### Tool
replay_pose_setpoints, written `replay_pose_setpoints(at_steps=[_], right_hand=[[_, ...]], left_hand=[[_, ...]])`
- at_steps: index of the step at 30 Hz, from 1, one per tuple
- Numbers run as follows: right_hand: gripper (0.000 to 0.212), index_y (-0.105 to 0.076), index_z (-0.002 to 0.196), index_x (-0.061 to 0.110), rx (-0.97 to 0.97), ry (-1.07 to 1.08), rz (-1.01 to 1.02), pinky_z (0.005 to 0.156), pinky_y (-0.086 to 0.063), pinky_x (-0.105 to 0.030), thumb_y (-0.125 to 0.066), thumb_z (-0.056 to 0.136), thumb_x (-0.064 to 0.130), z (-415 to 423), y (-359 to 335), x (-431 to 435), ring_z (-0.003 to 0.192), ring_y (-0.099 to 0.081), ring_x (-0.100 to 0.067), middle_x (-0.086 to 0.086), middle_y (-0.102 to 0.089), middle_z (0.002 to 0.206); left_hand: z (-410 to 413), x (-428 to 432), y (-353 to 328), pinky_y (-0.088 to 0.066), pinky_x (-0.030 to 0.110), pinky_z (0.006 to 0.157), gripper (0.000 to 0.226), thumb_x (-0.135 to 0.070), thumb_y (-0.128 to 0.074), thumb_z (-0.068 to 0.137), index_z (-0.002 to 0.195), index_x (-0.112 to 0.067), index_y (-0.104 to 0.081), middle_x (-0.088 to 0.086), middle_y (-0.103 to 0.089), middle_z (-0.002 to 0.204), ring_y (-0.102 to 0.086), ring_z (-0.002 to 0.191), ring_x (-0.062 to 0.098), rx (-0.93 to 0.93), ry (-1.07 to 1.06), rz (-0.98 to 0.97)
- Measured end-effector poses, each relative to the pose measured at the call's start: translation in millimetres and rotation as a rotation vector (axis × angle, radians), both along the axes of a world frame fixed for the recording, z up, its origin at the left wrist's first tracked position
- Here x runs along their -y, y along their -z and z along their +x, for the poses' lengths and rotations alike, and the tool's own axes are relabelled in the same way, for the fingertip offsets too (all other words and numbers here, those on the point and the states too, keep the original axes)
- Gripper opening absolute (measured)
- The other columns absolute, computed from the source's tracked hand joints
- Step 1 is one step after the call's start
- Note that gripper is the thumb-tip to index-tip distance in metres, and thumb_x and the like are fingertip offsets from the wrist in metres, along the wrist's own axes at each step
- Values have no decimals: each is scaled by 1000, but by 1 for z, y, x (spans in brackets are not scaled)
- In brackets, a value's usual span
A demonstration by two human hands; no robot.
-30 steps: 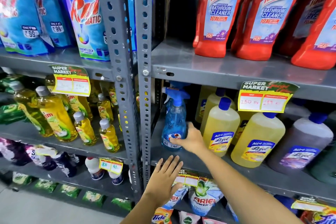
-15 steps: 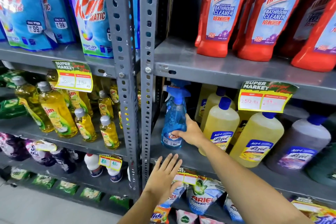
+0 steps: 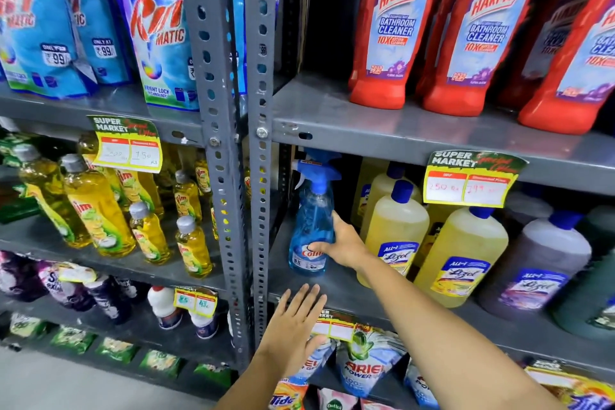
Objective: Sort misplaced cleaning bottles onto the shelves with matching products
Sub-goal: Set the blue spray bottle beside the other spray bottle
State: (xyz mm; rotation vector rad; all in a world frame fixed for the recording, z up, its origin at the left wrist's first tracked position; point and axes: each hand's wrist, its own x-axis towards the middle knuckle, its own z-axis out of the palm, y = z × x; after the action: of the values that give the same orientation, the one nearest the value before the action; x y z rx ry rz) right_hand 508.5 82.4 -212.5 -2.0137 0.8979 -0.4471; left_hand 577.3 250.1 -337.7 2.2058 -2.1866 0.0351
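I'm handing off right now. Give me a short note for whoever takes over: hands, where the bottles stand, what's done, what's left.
Right hand: wrapped around the lower body of the blue spray bottle, thumb across its label.
Left hand: open, flat against the front edge of the middle shelf, holding nothing.
The spray bottle stands upright at the left end of that shelf, beside the yellow Lizol bottles; it looks like the misplaced one.
Done: bottle gripped.
Left: lift it out and take it to matching spray cleaners, none of which show here.
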Motion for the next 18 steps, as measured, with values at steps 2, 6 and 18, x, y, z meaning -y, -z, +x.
replay_pose_setpoints(at_steps=[2,6,18], right_hand=[[73,-41,136,15,-18,-3,-15,103,-48,-39,-82,76,13,0,0,0,119,-62,-20,-6,-63,132],[79,-37,141,12,-57,14,-37,104,-46,-39,-82,76,16,-1,2,2,119,-61,-22,-6,-61,134],[77,-38,139,15,-91,48,-43,103,-47,-41,-82,76,21,0,4,2,121,-59,-23,-7,-60,136]], left_hand=[[0,0,0,6,48,118,69,-56,-20,98,151,-19,5,4,8,161,10,147,24,5,-5,0],[-1,1,-1,7,45,119,70,-56,-20,99,150,-19,9,3,11,161,13,146,23,-5,-6,11],[-1,2,0,14,49,113,70,-56,-22,98,151,-19,6,3,7,161,11,146,23,15,-20,23]])
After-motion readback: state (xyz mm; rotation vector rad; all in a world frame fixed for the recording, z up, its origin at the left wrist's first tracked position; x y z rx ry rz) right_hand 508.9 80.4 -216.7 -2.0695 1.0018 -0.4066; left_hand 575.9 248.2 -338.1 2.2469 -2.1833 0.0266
